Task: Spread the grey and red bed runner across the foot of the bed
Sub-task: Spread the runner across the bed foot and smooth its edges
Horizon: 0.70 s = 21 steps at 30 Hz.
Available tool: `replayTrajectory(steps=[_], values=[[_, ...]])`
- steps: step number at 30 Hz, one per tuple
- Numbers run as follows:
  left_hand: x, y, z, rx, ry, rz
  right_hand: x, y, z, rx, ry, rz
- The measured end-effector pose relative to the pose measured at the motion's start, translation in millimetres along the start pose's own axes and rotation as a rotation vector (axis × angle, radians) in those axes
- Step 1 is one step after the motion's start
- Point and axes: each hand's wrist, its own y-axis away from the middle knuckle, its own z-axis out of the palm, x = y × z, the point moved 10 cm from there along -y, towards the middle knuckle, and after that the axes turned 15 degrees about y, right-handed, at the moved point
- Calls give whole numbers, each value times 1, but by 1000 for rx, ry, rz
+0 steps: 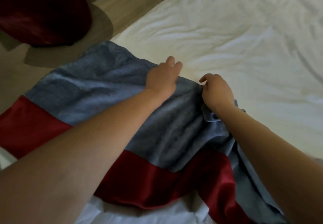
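Mid-spread. Bed runner [104,91] lies near-left on the bed [227,31], right end bunched. Your right hand [216,91] pinches its far edge; left hand [162,77] rests there, grip unclear. Next, likely: draw bunch rightward, flat.
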Motion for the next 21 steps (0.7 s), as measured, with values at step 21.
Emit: replayTrajectory(steps=[21], values=[[229,182,177,-546,139,88,254,116,-10,-118,430,3]])
